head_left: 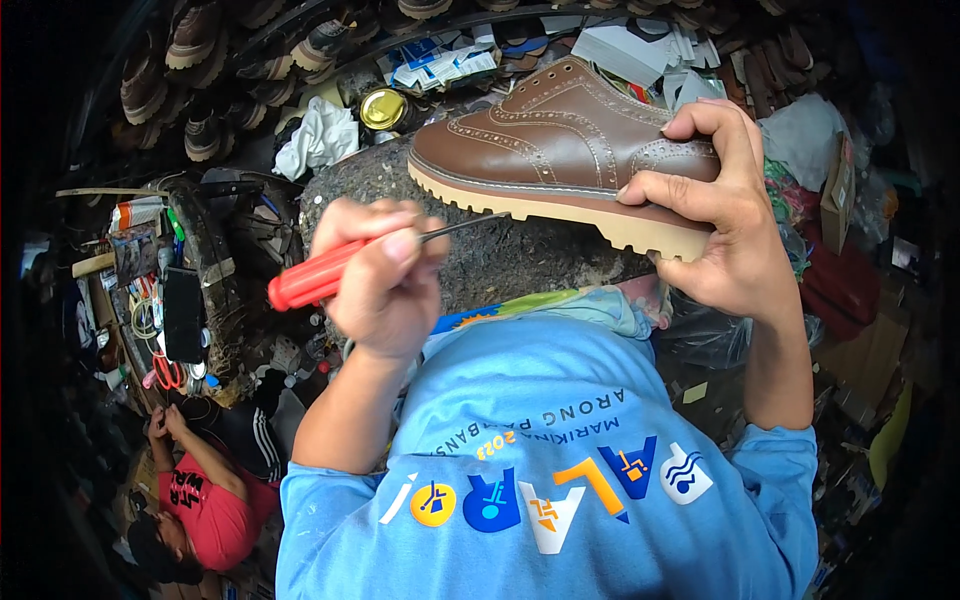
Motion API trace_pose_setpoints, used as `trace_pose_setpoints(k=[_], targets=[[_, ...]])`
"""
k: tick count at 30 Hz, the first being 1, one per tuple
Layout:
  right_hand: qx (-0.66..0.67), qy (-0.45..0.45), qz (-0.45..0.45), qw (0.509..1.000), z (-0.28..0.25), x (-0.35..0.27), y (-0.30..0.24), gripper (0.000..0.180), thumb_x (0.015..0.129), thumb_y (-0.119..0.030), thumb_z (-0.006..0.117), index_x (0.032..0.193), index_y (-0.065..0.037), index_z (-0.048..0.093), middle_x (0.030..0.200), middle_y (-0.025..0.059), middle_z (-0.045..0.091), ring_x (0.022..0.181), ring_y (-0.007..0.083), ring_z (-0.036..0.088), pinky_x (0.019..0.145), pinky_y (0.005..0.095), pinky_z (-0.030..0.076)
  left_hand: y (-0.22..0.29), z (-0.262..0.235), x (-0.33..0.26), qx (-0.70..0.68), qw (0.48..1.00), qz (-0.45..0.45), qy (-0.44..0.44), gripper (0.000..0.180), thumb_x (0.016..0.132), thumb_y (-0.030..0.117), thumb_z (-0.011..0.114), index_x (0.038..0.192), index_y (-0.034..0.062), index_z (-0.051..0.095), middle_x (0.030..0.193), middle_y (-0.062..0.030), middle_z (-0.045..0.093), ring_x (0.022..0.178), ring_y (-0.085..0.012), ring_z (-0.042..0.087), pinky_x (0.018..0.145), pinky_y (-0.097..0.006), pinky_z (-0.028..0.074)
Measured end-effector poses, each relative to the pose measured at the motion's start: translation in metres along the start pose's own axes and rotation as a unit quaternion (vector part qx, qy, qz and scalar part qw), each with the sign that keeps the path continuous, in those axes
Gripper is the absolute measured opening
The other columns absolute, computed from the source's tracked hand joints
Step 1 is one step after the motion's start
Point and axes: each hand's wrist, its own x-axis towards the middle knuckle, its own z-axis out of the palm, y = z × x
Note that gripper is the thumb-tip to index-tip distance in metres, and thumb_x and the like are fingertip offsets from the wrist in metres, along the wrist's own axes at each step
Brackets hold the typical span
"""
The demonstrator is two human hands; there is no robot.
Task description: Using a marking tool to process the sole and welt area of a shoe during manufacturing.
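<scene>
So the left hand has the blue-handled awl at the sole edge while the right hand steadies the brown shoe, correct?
Not quite: the awl handle is red, not blue. In the head view the left hand holds it with its tip at the sole edge, while the right hand steadies the brown shoe.

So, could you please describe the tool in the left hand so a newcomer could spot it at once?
Start at the brown shoe lying on the grey block in the middle, steadied by the right hand. Just left of it, the left hand grips the tool. It has a bright red handle and a thin metal shaft aimed at the shoe's pale sole.
</scene>
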Motion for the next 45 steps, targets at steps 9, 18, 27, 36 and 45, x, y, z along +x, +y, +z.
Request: trace_pose_setpoints(k=[9, 18, 27, 36, 45], targets=[[-0.022, -0.027, -0.027, 0.999, -0.004, 0.009, -0.011, 0.043, 0.047, -0.009, 0.069, 0.090, -0.009, 0.070, 0.113, 0.0157, 0.045, 0.116, 0.0392, 0.041, 0.105, 0.0505, 0.030, 0.024, -0.098, -0.011, 0.315, 0.930, -0.005, 0.187, 0.005, 0.079, 0.004, 0.058, 0.077, 0.0042, 0.055, 0.063, -0.0026, 0.053, 0.049, -0.0080, 0.042, 0.050, -0.024, 0.036], [-0.031, -0.020, -0.021, 0.999, -0.003, 0.010, -0.014, 0.043, 0.047, -0.010, 0.064, 0.090, -0.008, 0.071, 0.112, 0.0151, 0.046, 0.112, 0.0365, 0.043, 0.099, 0.0454, 0.033, -0.001, -0.128, -0.018, 0.413, 0.894, -0.036, 0.171, 0.007, 0.075, 0.005, 0.067, 0.073, -0.0002, 0.062, 0.071, -0.0027, 0.061, 0.067, -0.0089, 0.054, 0.062, -0.025, 0.043], [-0.026, -0.015, 0.000, 1.000, 0.000, 0.006, -0.014, 0.043, 0.047, -0.008, 0.065, 0.090, -0.008, 0.071, 0.113, 0.0147, 0.046, 0.111, 0.0356, 0.043, 0.099, 0.0444, 0.033, -0.005, -0.125, -0.014, 0.413, 0.894, -0.058, 0.165, 0.006, 0.076, 0.005, 0.066, 0.075, -0.0004, 0.063, 0.075, -0.0035, 0.064, 0.069, -0.0090, 0.056, 0.066, -0.024, 0.045], [-0.012, -0.009, -0.015, 1.000, -0.001, 0.008, -0.011, 0.047, 0.043, -0.009, 0.069, 0.090, -0.011, 0.071, 0.113, 0.0149, 0.047, 0.112, 0.0369, 0.042, 0.098, 0.0456, 0.034, 0.005, -0.111, -0.016, 0.373, 0.909, -0.031, 0.183, 0.007, 0.078, 0.007, 0.066, 0.078, 0.0021, 0.061, 0.067, -0.0020, 0.058, 0.054, -0.0074, 0.049, 0.052, -0.022, 0.039], [-0.014, 0.000, -0.008, 1.000, -0.002, 0.006, -0.013, 0.042, 0.048, -0.008, 0.069, 0.089, -0.013, 0.072, 0.114, 0.0137, 0.047, 0.112, 0.0368, 0.040, 0.099, 0.0463, 0.034, 0.011, 0.016, 0.002, 0.056, 0.994, -0.088, 0.012, 0.008, 0.074, 0.003, 0.062, 0.081, 0.0023, 0.056, 0.071, -0.0093, 0.058, 0.053, -0.0130, 0.052, 0.056, -0.024, 0.051]])
